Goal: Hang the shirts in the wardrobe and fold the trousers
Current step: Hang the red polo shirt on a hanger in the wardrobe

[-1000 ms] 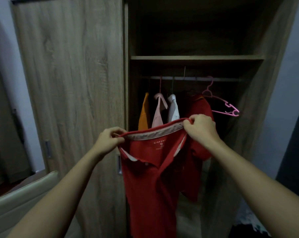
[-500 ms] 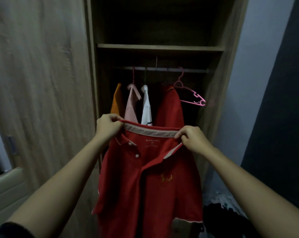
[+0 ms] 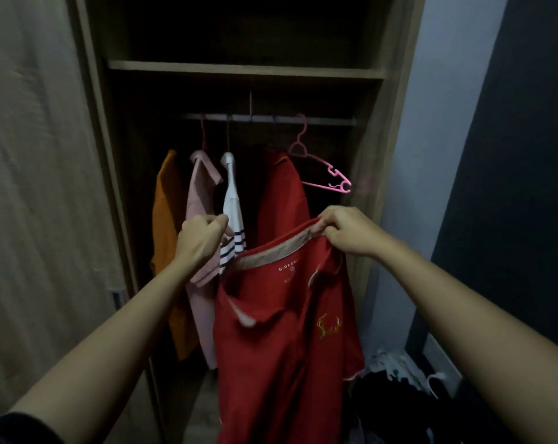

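Right hand [image 3: 344, 233] pinches the red shirt [image 3: 280, 354] by its collar, before the wardrobe [image 3: 239, 68]. Left hand [image 3: 204, 241] curled beside the striped shirt [image 3: 234, 208]; cannot tell if it holds anything.

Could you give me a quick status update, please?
Right hand grips red polo shirt by collar; left hand curled at its other end, grip unclear. Shirt not yet hung. Empty pink hanger on rail; nothing blocking it.

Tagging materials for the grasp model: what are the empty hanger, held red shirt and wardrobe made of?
Hanger: pink moulded plastic by its look, thin notched arms, slight sheen. Held shirt: soft matte fabric, probably knit cotton; it drapes and creases. Wardrobe: matte wood-grain board, possibly laminate.
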Demonstrator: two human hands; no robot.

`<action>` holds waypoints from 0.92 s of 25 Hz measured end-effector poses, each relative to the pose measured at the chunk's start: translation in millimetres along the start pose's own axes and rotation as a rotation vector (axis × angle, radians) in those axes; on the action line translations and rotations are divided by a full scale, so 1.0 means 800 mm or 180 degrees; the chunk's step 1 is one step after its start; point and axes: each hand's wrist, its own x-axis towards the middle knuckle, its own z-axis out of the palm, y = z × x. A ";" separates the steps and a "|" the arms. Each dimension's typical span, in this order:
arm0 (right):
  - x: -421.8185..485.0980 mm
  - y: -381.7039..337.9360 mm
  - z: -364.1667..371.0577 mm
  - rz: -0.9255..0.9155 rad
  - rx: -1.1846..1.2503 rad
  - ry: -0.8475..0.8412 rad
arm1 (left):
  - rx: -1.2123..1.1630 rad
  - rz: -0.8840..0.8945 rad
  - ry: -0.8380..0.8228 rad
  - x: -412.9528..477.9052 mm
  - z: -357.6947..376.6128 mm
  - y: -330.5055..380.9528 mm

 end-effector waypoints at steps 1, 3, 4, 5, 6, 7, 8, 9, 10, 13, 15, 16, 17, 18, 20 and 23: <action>0.009 0.002 -0.001 -0.0053 -0.0070 -0.0092 | -0.0110 0.0140 0.0016 0.012 0.012 0.007; 0.026 0.010 -0.002 -0.0119 -0.0183 -0.0138 | -0.0175 0.0393 0.0060 0.045 0.044 0.025; 0.034 0.016 -0.004 -0.0138 -0.0234 -0.0139 | -0.0127 0.0504 0.0024 0.062 0.060 0.035; 0.042 0.022 -0.006 -0.0175 -0.0313 -0.0149 | -0.0101 0.0597 -0.0043 0.078 0.076 0.045; 0.049 0.029 -0.010 -0.0205 -0.0428 -0.0178 | -0.0139 0.0683 -0.0132 0.097 0.093 0.053; 0.058 0.036 -0.015 -0.0242 -0.0563 -0.0220 | -0.0159 0.0778 -0.0208 0.116 0.110 0.064; 0.064 0.042 -0.019 -0.0263 -0.0674 -0.0268 | -0.0204 0.0809 -0.0300 0.132 0.126 0.076; 0.070 0.048 -0.024 -0.0272 -0.0747 -0.0302 | -0.0349 0.0773 -0.0448 0.148 0.143 0.088; 0.075 0.054 -0.028 -0.0259 -0.0796 -0.0302 | -0.0682 0.0589 -0.0699 0.168 0.162 0.102; 0.085 0.073 -0.037 -0.0201 -0.0873 -0.0225 | -0.1670 -0.0202 -0.1508 0.220 0.227 0.141; 0.086 0.084 -0.043 -0.0104 -0.0899 -0.0194 | -0.1791 -0.0572 -0.1645 0.247 0.270 0.158; 0.085 0.089 -0.046 -0.0041 -0.0900 -0.0184 | -0.1869 -0.0729 -0.1632 0.257 0.288 0.162; 0.083 0.092 -0.049 0.0013 -0.0887 -0.0183 | -0.1984 -0.0911 -0.1609 0.267 0.303 0.165; 0.083 0.095 -0.051 0.0073 -0.0866 -0.0183 | -0.2066 -0.1070 -0.1572 0.279 0.320 0.166; 0.084 0.100 -0.056 0.0144 -0.0850 -0.0193 | -0.2117 -0.1259 -0.1464 0.296 0.347 0.166; 0.090 0.102 -0.058 0.0162 -0.0865 -0.0184 | -0.2335 -0.1066 -0.1299 0.308 0.360 0.175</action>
